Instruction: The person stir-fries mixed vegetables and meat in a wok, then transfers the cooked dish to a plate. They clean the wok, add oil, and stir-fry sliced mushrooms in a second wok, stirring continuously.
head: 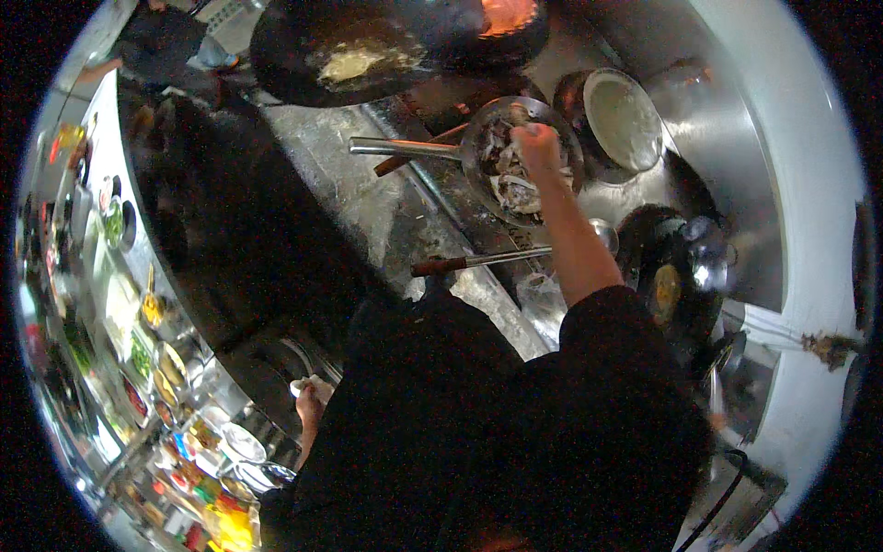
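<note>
My right hand (537, 145), its fingers curled and blurred, is over a round metal pan (476, 181) with a long metal handle. Dark and pale food pieces (514, 190) fill the pan; whether my fingers hold any is hidden. A wooden-handled ladle (507, 257) lies below the pan, passing behind my forearm. Down at my left side, my left hand (310, 400) is closed on a white cloth (319, 388). A second wooden handle (393, 165) shows beneath the pan's handle.
A large dark wok (290, 62) holds yellowish food, with an orange glow (507, 17) beside it. A pot (624, 124) contains pale liquid. Another dark wok (641, 276) stands at right. Food containers (169, 362) line the left counter. Another person (162, 45) is at upper left.
</note>
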Demonstrator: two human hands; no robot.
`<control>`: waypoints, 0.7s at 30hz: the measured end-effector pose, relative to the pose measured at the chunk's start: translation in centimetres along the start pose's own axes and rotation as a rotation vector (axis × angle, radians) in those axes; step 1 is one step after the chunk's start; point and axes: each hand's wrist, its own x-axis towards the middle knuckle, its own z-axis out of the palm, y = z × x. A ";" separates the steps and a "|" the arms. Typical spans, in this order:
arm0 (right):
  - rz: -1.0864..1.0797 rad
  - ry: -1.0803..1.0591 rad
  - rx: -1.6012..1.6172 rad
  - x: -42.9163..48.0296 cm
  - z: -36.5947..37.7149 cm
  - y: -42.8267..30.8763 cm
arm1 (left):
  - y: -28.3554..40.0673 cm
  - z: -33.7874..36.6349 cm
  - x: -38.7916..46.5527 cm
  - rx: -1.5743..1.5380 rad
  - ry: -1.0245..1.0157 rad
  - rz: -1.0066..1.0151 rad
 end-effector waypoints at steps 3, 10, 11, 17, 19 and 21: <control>0.009 -0.167 0.481 0.8 -3.1 -2.7 | -1.2 -0.5 -2.5 -0.038 0.185 0.014; -0.758 -0.367 -0.207 4.7 0.4 -14.9 | -0.1 4.2 -3.4 0.003 0.466 -0.118; -0.762 -0.363 -0.302 5.4 2.4 -16.0 | 0.5 5.6 -3.2 0.159 0.729 -0.152; -1.041 -0.032 -0.261 9.4 8.1 -13.6 | 1.9 9.5 -4.5 0.251 0.896 -0.093; -0.991 -0.058 -0.109 10.6 6.3 -12.0 | 1.3 8.1 -5.5 0.363 1.053 -0.114; -0.641 -0.570 0.213 8.1 1.9 -7.9 | 0.3 5.6 -6.8 0.407 1.155 -0.215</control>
